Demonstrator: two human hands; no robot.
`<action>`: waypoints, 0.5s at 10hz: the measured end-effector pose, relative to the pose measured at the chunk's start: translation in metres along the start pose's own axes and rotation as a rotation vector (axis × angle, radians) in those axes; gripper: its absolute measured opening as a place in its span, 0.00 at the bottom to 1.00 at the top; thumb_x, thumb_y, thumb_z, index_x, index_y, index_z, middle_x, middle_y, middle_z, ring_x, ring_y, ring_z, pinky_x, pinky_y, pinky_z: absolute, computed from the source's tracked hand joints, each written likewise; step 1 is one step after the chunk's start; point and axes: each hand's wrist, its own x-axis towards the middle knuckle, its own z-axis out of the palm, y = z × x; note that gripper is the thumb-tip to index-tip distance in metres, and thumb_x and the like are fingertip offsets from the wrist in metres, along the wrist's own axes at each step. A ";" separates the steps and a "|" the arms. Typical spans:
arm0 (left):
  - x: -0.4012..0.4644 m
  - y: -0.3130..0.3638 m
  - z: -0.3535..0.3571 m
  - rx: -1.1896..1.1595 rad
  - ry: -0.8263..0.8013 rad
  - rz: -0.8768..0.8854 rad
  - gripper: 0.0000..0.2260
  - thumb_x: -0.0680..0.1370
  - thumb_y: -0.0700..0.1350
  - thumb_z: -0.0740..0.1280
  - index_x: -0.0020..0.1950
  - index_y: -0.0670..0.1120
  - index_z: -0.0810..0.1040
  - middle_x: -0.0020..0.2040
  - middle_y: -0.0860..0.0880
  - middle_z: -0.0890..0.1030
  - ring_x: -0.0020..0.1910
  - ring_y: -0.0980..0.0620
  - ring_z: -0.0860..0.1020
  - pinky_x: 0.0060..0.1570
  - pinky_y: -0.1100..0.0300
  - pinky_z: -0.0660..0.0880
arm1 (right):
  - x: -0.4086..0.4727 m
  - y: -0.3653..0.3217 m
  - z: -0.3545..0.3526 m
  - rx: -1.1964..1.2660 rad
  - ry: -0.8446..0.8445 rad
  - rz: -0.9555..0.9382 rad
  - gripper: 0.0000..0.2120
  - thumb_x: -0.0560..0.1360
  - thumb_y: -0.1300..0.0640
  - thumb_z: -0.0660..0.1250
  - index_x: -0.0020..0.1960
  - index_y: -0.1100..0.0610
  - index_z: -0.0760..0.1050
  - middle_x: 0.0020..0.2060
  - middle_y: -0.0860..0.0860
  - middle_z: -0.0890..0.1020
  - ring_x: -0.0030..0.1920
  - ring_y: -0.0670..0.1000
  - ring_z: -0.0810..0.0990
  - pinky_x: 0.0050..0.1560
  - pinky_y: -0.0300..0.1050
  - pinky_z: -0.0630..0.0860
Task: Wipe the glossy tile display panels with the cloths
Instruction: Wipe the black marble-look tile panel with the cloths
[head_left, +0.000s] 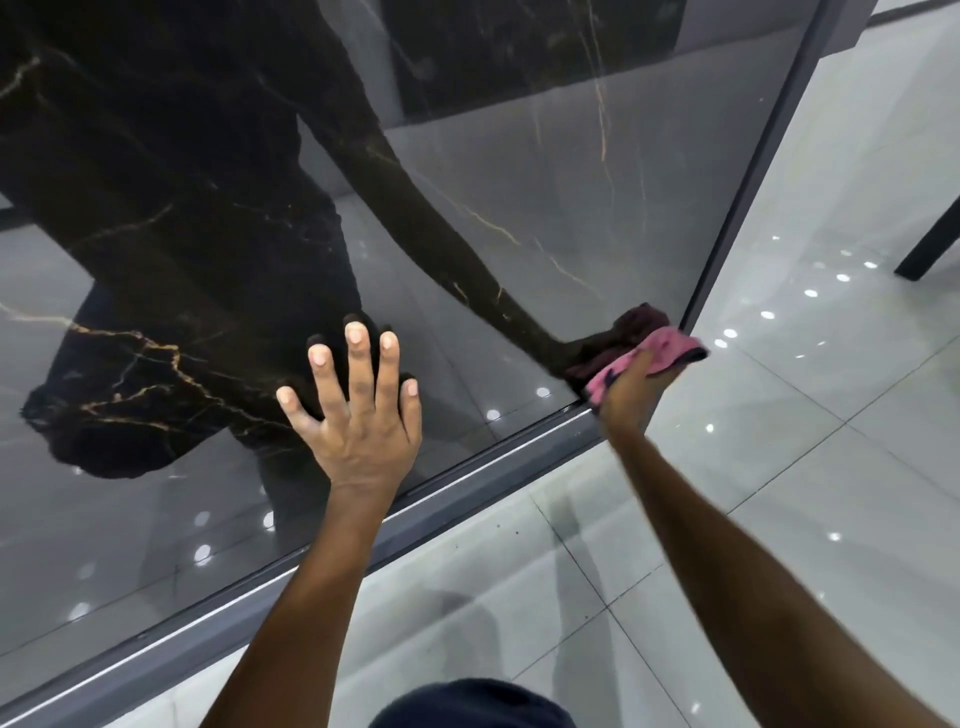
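floor (810, 467): pale grey glossy tiles, thin grout lines, bright dots of ceiling lights mirrored across it, right and near side of the scene.
panel (545, 218): big upright glossy tile, black marble look with gold-tan veins, fills the left and far part of the view. Mirrors the person's dark outline, the reaching arm and the floor.
frame (467, 483): grey metal strip along the panel's bottom edge, running from near left up to far right; a second strip goes up the panel's right edge, and the two meet at the lower right corner.
left hand (358, 410): flat on the panel just above the bottom frame, fingers straight and spread, palm against the surface, holding nothing. Its dark mirror image sits right at the fingertips.
right hand (631, 387): at the panel's lower right corner, fingers curled round the cloth, pushing it against the tile.
cloth (654, 351): pink, bunched up, sticks out above and to the right of the right hand, touching the panel beside the right edge strip. Mirrored as a dark red lump.
forearms: both bare, coming in from the near edge.
furniture leg (930, 244): dark, slanted, far right on the floor; cannot tell what it belongs to.
clothing (467, 704): dark blue patch at the near bottom edge.
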 end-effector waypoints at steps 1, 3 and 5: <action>-0.006 0.000 0.003 -0.032 -0.019 -0.004 0.27 0.83 0.53 0.48 0.81 0.48 0.44 0.81 0.47 0.43 0.79 0.44 0.42 0.75 0.42 0.39 | 0.006 0.028 -0.012 -0.152 0.565 0.298 0.46 0.70 0.28 0.63 0.77 0.55 0.55 0.68 0.57 0.72 0.66 0.57 0.74 0.69 0.59 0.68; 0.003 -0.001 -0.013 -0.075 -0.136 -0.009 0.27 0.84 0.52 0.48 0.81 0.48 0.45 0.81 0.48 0.42 0.79 0.45 0.41 0.74 0.41 0.41 | -0.078 -0.054 0.072 -0.115 0.554 0.533 0.34 0.79 0.54 0.67 0.77 0.61 0.53 0.63 0.51 0.71 0.63 0.52 0.73 0.69 0.42 0.65; 0.020 -0.005 -0.064 -0.284 -0.498 -0.092 0.28 0.82 0.48 0.55 0.81 0.49 0.48 0.81 0.49 0.43 0.77 0.43 0.50 0.68 0.36 0.54 | -0.115 -0.131 0.075 -0.352 0.238 0.867 0.28 0.74 0.63 0.72 0.68 0.63 0.61 0.53 0.57 0.78 0.50 0.56 0.80 0.53 0.45 0.77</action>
